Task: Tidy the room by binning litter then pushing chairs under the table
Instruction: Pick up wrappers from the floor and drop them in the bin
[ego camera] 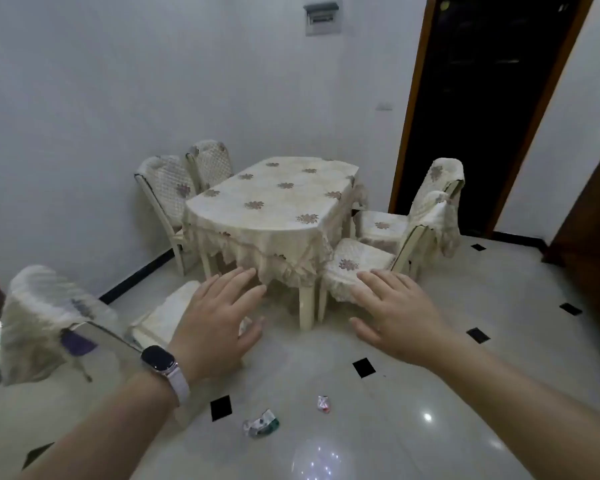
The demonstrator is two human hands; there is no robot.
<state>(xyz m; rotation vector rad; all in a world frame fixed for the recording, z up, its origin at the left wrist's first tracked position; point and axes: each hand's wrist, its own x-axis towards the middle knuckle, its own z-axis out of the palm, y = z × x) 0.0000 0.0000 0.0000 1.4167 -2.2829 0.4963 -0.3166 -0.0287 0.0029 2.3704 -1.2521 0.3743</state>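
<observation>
Two crumpled wrappers lie on the glossy floor near me: a green and white one (260,424) and a smaller red and white one (323,404). Both my hands are stretched forward in the air with fingers spread and hold nothing: my left hand (219,317), with a watch on its wrist, and my right hand (395,313). Ahead stands the oval table (274,202) under a cream floral cloth. A chair (49,317) at the near left stands pulled out and turned away. Two chairs (395,244) on the right stand pulled out. Two chairs (184,181) on the left stand close to the table.
A dark open doorway (482,109) with a brown frame is at the back right. A white wall (118,98) runs behind the table. A brown piece of furniture (593,216) stands at the right edge. The tiled floor (430,393) has small black inlays.
</observation>
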